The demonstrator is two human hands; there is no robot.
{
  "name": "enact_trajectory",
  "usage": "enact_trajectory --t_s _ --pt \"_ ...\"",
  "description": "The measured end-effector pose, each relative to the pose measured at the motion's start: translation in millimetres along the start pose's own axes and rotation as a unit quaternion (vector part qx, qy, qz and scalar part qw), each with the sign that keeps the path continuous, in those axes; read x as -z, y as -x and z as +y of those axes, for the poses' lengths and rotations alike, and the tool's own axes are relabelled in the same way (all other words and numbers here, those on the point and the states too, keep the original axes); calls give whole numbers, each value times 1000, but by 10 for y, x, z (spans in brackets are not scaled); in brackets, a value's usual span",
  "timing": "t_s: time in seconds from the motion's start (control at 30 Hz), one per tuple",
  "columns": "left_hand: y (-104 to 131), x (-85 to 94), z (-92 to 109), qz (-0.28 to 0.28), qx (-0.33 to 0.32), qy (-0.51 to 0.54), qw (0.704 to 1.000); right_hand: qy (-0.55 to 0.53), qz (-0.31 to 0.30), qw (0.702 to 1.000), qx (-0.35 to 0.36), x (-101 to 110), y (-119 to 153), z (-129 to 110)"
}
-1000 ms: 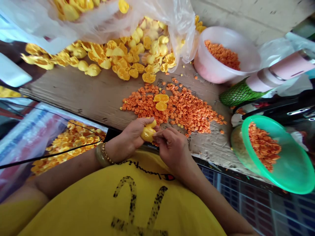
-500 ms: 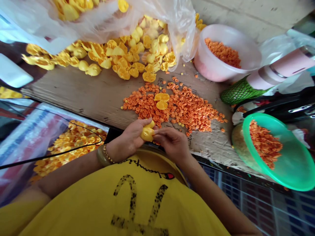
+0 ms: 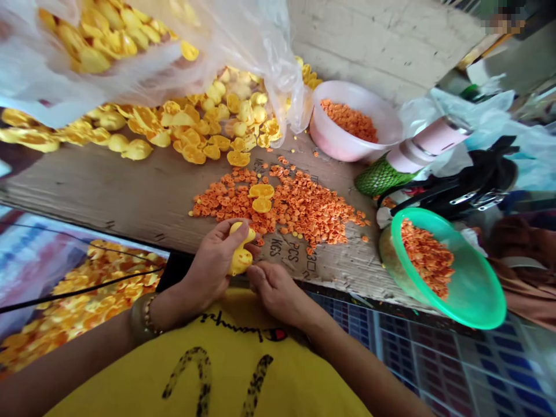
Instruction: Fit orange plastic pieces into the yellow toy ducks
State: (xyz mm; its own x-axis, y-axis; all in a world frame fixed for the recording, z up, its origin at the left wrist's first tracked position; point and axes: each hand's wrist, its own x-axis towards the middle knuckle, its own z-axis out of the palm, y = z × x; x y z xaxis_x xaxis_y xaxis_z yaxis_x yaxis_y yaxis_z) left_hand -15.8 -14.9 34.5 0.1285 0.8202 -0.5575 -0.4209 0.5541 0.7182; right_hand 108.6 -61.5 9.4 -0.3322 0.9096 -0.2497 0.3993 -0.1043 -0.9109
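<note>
Turned since the earlier frame, the yellow moulded piece (image 3: 240, 262) sits clamped in the left hand's (image 3: 211, 258) fingers, presumably steadied for the right hand (image 3: 278, 293) near its lower end, whose fingers' grip I cannot tell; orange bits (image 3: 315, 209) lie beyond on the desk (image 3: 108, 191).

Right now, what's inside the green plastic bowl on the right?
A heap of small orange pieces lies in the green bowl, beside bare plastic. Whatever lies beneath the heap is covered.
</note>
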Motion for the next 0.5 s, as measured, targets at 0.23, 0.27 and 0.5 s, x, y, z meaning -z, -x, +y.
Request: enact_trajectory --t_s 0.23,0.27,0.5 --pt "16 -41 -59 -18 13 -11 1000 38 30 999 20 -107 40 63" --pt "2 -48 -66 -21 13 -6 1000 30 31 999 18 -79 52 61" --pt "-169 3 -114 2 96 37 995 61 281 958 -2 664 284 554"
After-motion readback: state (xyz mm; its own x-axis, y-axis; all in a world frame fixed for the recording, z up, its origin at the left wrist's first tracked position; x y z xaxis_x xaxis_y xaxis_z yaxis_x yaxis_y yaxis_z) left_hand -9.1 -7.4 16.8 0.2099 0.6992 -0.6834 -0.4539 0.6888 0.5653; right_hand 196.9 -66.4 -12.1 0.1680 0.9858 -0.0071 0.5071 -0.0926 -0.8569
